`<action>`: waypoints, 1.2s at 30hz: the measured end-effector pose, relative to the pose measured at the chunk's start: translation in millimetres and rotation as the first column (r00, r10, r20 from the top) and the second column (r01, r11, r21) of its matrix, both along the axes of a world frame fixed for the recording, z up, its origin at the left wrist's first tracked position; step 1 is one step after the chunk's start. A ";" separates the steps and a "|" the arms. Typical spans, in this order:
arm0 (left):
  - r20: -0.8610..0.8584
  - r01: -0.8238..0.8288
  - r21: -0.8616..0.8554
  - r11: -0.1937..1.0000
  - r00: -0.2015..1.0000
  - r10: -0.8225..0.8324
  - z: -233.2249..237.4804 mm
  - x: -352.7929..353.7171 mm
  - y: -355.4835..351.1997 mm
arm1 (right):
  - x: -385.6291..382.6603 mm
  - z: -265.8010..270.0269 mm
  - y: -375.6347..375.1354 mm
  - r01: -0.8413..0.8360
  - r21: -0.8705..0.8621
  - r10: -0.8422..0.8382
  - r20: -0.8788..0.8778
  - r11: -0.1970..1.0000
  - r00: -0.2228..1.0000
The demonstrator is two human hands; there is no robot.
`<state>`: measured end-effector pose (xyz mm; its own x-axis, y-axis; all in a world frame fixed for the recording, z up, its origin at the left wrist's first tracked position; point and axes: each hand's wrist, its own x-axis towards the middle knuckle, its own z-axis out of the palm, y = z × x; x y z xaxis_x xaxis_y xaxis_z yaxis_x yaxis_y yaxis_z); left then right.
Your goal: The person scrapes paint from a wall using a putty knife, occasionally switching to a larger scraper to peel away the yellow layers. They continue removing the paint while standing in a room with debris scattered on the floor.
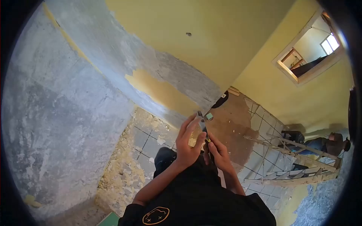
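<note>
My right hand (221,156) is closed around the dark and yellow handle of a scraper (205,128), whose flat metal blade points up toward the wall. My left hand (186,145) is beside the blade, fingers stretched forward and thumb apart, with the fingertips right at the blade's tip. Greyish smears show on those fingertips. Just beyond both hands is the lower edge of a wall (181,79) with yellow paint and bare grey patches, including one yellow patch (162,90) surrounded by grey.
A grey, scraped wall (68,128) rises on the left. Paint flakes (128,184) litter the tiled floor (145,141) along its base. To the right stands a wooden ladder (298,177), with dark items (326,145) behind it. A framed opening (307,56) cuts the yellow wall.
</note>
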<state>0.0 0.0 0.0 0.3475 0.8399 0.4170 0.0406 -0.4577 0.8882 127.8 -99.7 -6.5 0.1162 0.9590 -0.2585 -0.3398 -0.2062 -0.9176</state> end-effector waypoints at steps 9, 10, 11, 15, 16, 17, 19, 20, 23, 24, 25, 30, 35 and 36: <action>0.029 -0.032 -0.385 0.922 0.998 0.047 1.2 -63.9 20.0 | 24.4 41.8 -26.9 -0.031 -0.013 0.034 0.467 0.999 0.884; 0.149 0.211 -0.495 0.843 0.976 -0.157 2.6 -88.0 20.3 | 29.4 58.5 -30.6 -0.100 -0.038 0.107 0.446 0.994 0.889; 0.302 0.443 -0.558 0.702 0.896 -0.325 0.0 -108.1 15.2 | 36.1 65.7 -36.7 -0.166 -0.056 0.174 0.425 0.985 0.889; 0.597 0.839 -0.533 0.108 0.464 -0.654 -4.3 -131.7 -40.4 | 69.5 42.7 -72.9 -0.527 -0.160 0.518 -0.099 0.835 0.850; 0.497 0.739 -0.646 0.189 0.596 -0.630 -14.6 -136.0 -48.5 | 68.9 25.7 -81.2 -0.579 -0.130 0.566 -0.123 0.805 0.815; 0.378 0.620 -0.735 0.274 0.710 -0.594 -30.8 -137.2 -54.2 | 70.8 14.2 -85.2 -0.630 -0.095 0.617 -0.135 0.770 0.775; 0.281 0.492 -0.786 0.374 0.824 -0.493 -55.8 -133.1 -66.0 | 59.5 10.6 -87.7 -0.576 -0.169 0.572 -0.077 0.800 0.817; 0.168 0.343 -0.820 0.458 0.909 -0.380 -63.0 -131.6 -74.8 | 52.8 11.2 -83.2 -0.545 -0.253 0.546 -0.074 0.799 0.834; 0.324 0.353 -0.753 0.555 0.933 -0.154 -65.8 -79.6 -103.9 | 22.0 -8.4 -52.6 -0.567 -0.335 0.625 0.095 0.753 0.775; 0.319 0.339 -0.754 0.563 0.938 -0.136 -65.3 -64.2 -105.3 | 5.4 -11.1 -45.3 -0.582 -0.331 0.640 0.092 0.742 0.763; 0.356 0.265 -0.793 0.549 0.932 0.064 -63.3 -48.4 -104.2 | -9.6 -12.5 -38.9 -0.592 -0.230 0.632 0.187 0.772 0.752; 0.252 -0.048 -0.895 0.443 0.765 0.593 -57.1 -47.1 -82.8 | 53.5 -45.1 -18.2 -0.698 -0.272 0.708 -0.081 0.662 0.702; 0.275 -0.158 -0.865 0.477 0.646 0.712 -57.1 -69.5 -79.5 | 81.6 -134.9 -17.4 -0.579 -0.610 0.839 0.440 0.541 0.320; 0.276 -0.171 -0.857 0.487 0.646 0.712 -56.9 -71.5 -81.6 | 75.1 -136.4 -12.8 -0.274 -0.278 0.269 0.961 0.921 -0.070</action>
